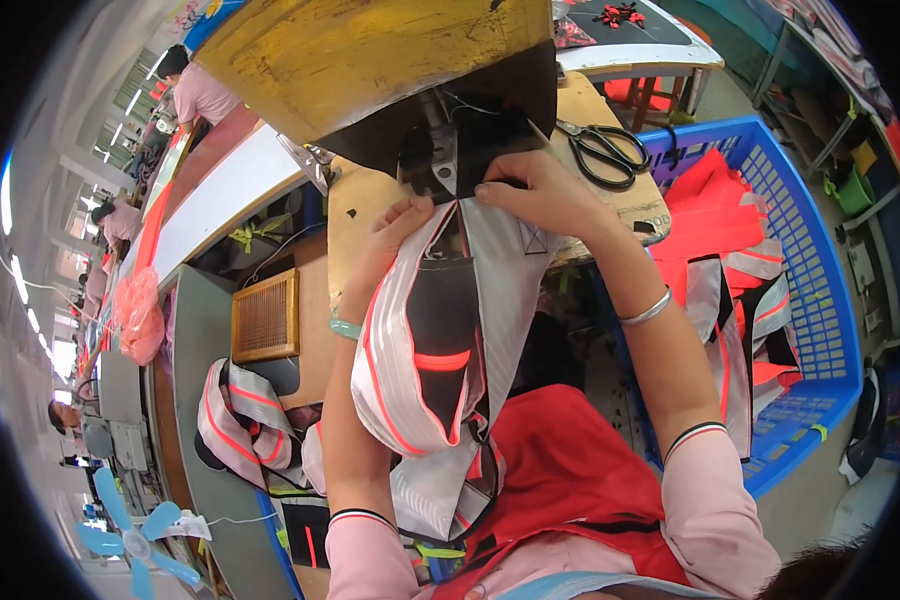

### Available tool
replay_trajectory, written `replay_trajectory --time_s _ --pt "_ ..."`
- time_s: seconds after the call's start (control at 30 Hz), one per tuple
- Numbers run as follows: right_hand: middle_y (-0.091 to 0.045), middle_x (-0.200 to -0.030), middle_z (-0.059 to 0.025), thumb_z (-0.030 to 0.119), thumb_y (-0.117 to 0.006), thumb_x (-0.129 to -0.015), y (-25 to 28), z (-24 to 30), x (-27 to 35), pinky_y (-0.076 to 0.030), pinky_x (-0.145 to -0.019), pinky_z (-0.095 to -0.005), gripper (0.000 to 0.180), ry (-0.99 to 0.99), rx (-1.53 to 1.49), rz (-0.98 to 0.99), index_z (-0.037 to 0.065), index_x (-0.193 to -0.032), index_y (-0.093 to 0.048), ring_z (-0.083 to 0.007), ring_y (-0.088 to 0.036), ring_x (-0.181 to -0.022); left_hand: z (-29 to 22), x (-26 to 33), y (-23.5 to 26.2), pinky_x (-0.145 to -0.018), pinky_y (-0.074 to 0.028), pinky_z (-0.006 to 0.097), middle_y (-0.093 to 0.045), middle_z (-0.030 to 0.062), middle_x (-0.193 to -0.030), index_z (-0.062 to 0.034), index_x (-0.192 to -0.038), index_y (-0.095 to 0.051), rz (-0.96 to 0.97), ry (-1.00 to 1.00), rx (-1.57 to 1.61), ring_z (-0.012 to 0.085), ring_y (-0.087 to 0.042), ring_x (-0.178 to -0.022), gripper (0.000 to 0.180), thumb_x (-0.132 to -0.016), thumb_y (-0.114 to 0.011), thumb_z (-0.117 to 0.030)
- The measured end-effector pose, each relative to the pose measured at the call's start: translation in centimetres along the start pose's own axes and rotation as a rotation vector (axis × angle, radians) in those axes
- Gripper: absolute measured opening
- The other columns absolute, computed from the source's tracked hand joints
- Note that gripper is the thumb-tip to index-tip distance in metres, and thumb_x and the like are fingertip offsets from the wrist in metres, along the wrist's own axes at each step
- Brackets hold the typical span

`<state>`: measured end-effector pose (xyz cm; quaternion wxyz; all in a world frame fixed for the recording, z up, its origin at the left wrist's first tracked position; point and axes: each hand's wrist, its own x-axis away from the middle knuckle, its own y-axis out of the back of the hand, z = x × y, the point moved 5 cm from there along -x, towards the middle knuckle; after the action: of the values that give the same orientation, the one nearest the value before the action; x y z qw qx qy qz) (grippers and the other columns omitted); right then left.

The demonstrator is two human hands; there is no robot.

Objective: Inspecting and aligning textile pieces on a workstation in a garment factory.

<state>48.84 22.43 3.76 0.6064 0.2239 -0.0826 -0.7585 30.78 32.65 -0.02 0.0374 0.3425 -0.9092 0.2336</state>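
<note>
Both hands are at the yellow sewing machine (370, 65), close beside its metal needle and foot parts. My left hand (398, 228) pinches the left edge of a grey-white reflective fabric piece (395, 370) with bright red-orange trim and a black panel. On the other side, my right hand (535, 195) is closed with thumb and fingers together on the same piece near the foot. From there the fabric hangs in a loop toward my lap, over a red apron (570, 470). The exact spot under the needle is partly hidden by shadow.
Black-handled scissors (605, 155) lie right of the machine on the wooden tabletop (575, 100). A blue plastic basket (840, 345) at right holds red-orange and grey pieces. More reflective strips (245, 415) gather at left, near a wooden-framed box (265, 315). People work farther left.
</note>
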Motion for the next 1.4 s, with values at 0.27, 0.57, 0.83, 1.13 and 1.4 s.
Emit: replay_trajectory --time_s 0.27,0.57,0.83,1.13,1.4 --pt "-0.064 -0.079 -0.0046 0.025 -0.064 -0.087 0.1 -1.0 0.1 -0.046 -0.070 -0.0268 0.030 -0.028 -0.057 -0.020 -0.004 -0.094 -0.064 -0.0089 -0.055 -0.076 0.3 -0.2 -0.9 -0.058 -0.049 0.018 -0.068 0.0016 -0.082 -0.0053 -0.097 -0.065 -0.011 -0.018 0.076 0.0062 -0.063 -0.065 0.010 -0.091 -0.064 -0.013" --pt "-0.064 -0.081 -0.0029 0.025 -0.065 -0.087 -0.2 -1.3 -0.3 -0.045 -0.070 -0.0257 0.029 -0.056 -0.110 0.009 -0.003 -0.094 -0.065 -0.0076 -0.054 -0.077 0.5 0.0 -1.0 -0.051 -0.044 0.019 -0.065 -0.0013 -0.075 -0.0086 -0.091 -0.065 -0.066 -0.034 0.000 0.0050 -0.058 -0.057 0.013 -0.094 -0.062 -0.021" --pt "-0.062 -0.079 -0.0003 0.025 -0.065 -0.087 -0.3 -1.4 -0.2 -0.044 -0.068 -0.0241 0.027 -0.071 -0.214 0.033 -0.001 -0.093 -0.066 -0.0067 -0.053 -0.075 0.6 0.3 -2.1 -0.045 -0.043 0.021 -0.062 0.0000 -0.068 -0.0093 -0.087 -0.064 -0.063 -0.115 0.061 0.0073 -0.056 -0.052 0.017 -0.094 -0.060 -0.024" --pt "-0.055 -0.077 0.0060 0.024 -0.063 -0.089 2.3 -0.6 1.9 -0.038 -0.065 -0.0206 0.021 -0.061 -0.266 -0.063 0.003 -0.088 -0.063 -0.0023 -0.048 -0.076 0.3 0.0 3.1 -0.081 -0.045 0.038 -0.055 0.0010 -0.085 -0.0053 -0.108 -0.055 0.737 -0.359 0.707 0.0137 -0.052 -0.079 0.026 -0.092 -0.058 -0.025" --pt "-0.052 -0.081 0.0084 0.018 -0.062 -0.092 2.6 -2.8 8.5 -0.037 -0.064 -0.0193 0.014 -0.125 -0.389 0.165 0.004 -0.091 -0.060 -0.0004 -0.046 -0.075 0.2 7.4 1.8 -0.055 -0.029 0.025 -0.035 -0.0040 -0.060 -0.0089 -0.083 -0.054 0.024 -0.285 0.197 0.0085 -0.032 -0.052 0.019 -0.097 -0.054 -0.022"
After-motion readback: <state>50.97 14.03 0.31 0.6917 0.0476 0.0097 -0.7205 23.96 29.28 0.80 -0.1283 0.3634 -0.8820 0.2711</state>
